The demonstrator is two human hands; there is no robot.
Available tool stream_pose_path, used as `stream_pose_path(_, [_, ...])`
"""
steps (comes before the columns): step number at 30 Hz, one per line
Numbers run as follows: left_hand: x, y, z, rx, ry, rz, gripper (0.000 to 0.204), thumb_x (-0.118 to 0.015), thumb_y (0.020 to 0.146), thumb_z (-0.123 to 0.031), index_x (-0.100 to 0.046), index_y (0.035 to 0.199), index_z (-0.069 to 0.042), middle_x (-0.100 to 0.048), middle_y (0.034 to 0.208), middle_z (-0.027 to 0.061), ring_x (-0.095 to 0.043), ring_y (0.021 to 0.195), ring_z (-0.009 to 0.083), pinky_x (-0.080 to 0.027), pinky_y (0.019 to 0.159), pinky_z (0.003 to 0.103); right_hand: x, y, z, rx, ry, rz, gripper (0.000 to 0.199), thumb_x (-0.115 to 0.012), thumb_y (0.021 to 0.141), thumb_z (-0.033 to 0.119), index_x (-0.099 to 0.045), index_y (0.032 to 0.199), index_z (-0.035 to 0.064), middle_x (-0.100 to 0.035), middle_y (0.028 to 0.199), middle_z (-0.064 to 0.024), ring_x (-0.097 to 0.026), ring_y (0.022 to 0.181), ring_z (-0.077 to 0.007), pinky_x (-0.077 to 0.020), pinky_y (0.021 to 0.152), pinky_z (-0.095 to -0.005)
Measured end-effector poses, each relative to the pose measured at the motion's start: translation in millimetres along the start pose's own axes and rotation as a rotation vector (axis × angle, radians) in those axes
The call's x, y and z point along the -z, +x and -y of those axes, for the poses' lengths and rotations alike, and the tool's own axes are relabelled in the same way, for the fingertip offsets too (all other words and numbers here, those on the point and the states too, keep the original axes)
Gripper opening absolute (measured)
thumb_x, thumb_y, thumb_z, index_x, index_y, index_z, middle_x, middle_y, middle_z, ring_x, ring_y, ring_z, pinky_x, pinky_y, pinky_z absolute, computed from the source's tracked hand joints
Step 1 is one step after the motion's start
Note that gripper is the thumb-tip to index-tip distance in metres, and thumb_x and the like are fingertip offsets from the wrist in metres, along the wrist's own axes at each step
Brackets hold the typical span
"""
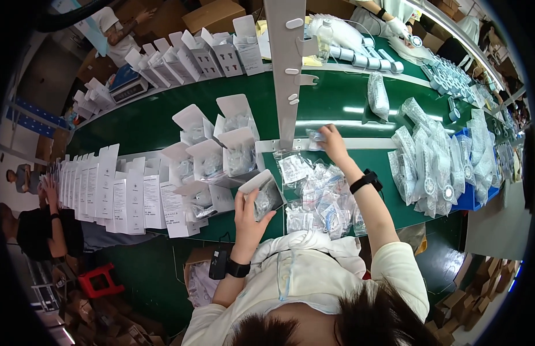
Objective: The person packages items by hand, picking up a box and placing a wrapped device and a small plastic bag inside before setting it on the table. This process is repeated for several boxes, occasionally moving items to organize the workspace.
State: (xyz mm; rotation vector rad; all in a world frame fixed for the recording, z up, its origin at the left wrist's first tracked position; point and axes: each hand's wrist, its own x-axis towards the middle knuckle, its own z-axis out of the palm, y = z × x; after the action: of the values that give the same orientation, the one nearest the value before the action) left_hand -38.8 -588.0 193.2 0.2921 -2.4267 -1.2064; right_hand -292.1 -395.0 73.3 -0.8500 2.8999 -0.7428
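My left hand is closed on a small open white box, which leans toward me at the green table's near edge. Something in clear wrap fills that box. Farther off, by the metal rail, my right hand pinches a small clear plastic bag; its contents are too small to tell. Between my arms lies a pile of clear bags holding white and blue parts and cables. Several open white boxes with wrapped items inside stand left of my left hand.
A metal post rises mid-table. To the right, bubble-wrapped items lie around and in a blue bin. A row of white boxes extends left toward another person's hands. A wrapped bundle lies on the far belt.
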Motion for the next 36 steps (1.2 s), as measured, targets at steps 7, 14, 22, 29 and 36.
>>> stream_pose_path(7, [10.0,14.7,11.5,0.069,0.100,0.068,0.016,-0.069,0.065,-0.005,-0.058,0.075,0.000,-0.055,0.085,0.0108,-0.053,0.065,0.0213,-0.040,0.056,0.031,93.9,-66.5,143.6,0.487,0.653,-0.191,0.028,-0.066,0.066,0.004,-0.055,0.091,0.0035,-0.058,0.087,-0.0082,-0.057,0.076,-0.0233,-0.0472,0.061,-0.0284])
stream_pose_path(14, [23.2,28.8,8.3,0.254,0.005,0.168,0.010,-0.062,0.067,0.003,-0.052,0.069,0.004,-0.050,0.062,0.0139,-0.053,0.057,0.0282,-0.040,0.053,0.032,85.6,-58.1,189.6,1.114,0.126,-0.027,0.025,-0.065,0.062,0.014,-0.058,0.086,0.0082,-0.056,0.091,-0.0036,-0.050,0.087,-0.0195,-0.0407,0.079,-0.0340])
stream_pose_path(22, [14.6,20.2,23.3,-0.066,0.094,-0.130,0.011,-0.064,0.065,0.000,-0.055,0.071,0.002,-0.052,0.073,0.0111,-0.049,0.056,0.0231,-0.037,0.050,0.030,79.5,-64.0,190.9,1.057,0.116,-0.069,0.026,-0.063,0.065,0.020,-0.060,0.088,0.0082,-0.054,0.091,-0.0059,-0.047,0.093,-0.0212,-0.0361,0.087,-0.0399])
stream_pose_path(29, [12.0,28.7,21.3,-0.005,0.073,-0.085,0.007,-0.056,0.069,0.007,-0.050,0.072,0.004,-0.049,0.081,0.0137,-0.052,0.067,0.0302,-0.041,0.057,0.035,44.9,-75.0,195.5,1.031,0.003,0.037,0.032,-0.063,0.064,0.028,-0.060,0.085,0.0032,-0.051,0.091,-0.0044,-0.047,0.092,-0.0221,-0.0346,0.091,-0.0395])
stream_pose_path(36, [16.0,30.0,27.1,-0.021,0.117,-0.119,0.007,-0.054,0.071,0.008,-0.049,0.074,0.005,-0.048,0.081,0.0139,-0.052,0.069,0.0321,-0.041,0.059,0.037,54.5,-78.6,215.1,0.996,-0.224,0.147,0.036,-0.064,0.063,0.030,-0.061,0.087,0.0027,-0.055,0.089,-0.0048,-0.050,0.084,-0.0225,-0.0282,0.097,-0.0420])
